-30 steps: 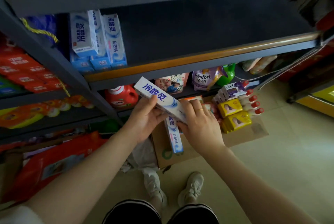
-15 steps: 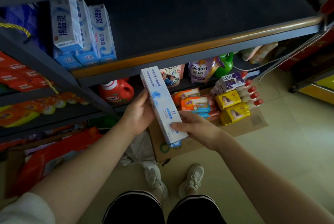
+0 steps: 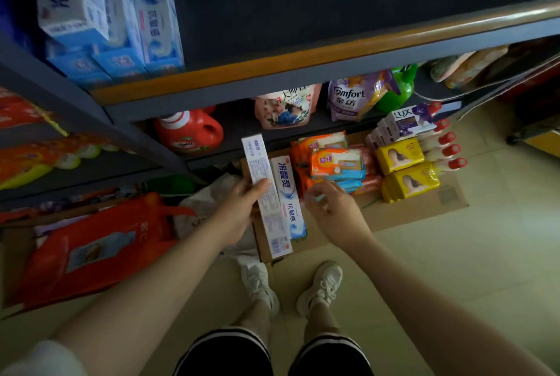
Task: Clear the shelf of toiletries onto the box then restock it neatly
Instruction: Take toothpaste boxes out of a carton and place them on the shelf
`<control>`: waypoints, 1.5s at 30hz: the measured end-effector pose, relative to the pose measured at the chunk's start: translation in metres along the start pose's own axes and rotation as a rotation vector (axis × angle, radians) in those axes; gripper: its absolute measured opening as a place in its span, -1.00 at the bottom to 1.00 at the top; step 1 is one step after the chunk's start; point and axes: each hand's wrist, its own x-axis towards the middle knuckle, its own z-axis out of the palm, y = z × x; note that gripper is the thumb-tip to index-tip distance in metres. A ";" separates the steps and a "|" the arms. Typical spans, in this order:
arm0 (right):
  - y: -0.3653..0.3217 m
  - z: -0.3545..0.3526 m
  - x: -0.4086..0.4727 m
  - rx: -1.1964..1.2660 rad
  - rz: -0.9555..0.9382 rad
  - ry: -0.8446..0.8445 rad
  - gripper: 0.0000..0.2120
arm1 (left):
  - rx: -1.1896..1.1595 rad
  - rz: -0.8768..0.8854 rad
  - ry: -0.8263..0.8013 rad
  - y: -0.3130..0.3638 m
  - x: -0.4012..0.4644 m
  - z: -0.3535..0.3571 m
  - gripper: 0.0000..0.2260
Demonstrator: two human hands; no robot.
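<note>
The left hand (image 3: 239, 203) grips a long white toothpaste box (image 3: 265, 193) around its middle, thumb across the printed face and fingers curled behind — the box stands nearly upright, its top end up toward the lower shelf edge and its bottom end hanging below the wrist. Just beside it, touching or nearly so along its right edge, a second toothpaste box (image 3: 288, 196) with blue lettering lies on the cardboard box (image 3: 418, 209) spread on the floor. The right hand (image 3: 331, 206) hovers just right of that second box, fingers loosely curled and holding nothing; whether a fingertip touches the box cannot be told. Further right on the cardboard sit orange soap packs (image 3: 336, 163), yellow packs (image 3: 409, 181), white LUX boxes (image 3: 403, 124) and red-capped bottles (image 3: 445, 148). On the upper shelf (image 3: 303, 60), at its left end, stands a row of blue-and-white toothpaste cartons (image 3: 115, 12) — the rest of that board shows dark.
</note>
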 end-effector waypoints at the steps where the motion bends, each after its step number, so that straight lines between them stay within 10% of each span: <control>1: 0.014 0.004 0.005 -0.009 0.063 0.004 -0.84 | 0.005 -0.026 0.028 -0.011 0.009 0.000 -0.77; 17: 0.074 0.025 0.052 -0.115 0.075 -0.201 -0.86 | 0.810 0.080 0.494 -0.088 0.110 0.055 -0.52; 33: 0.082 0.013 0.055 0.004 0.116 -0.257 -0.92 | 0.710 0.016 0.278 -0.061 0.118 0.030 -0.62; 39: 0.022 -0.010 0.058 0.034 -0.005 -0.194 -0.84 | 0.800 0.057 0.208 -0.034 0.069 0.007 -0.52; 45: -0.111 -0.019 0.072 0.074 -0.437 0.016 -0.86 | 0.875 0.466 0.312 0.051 -0.021 -0.054 -0.68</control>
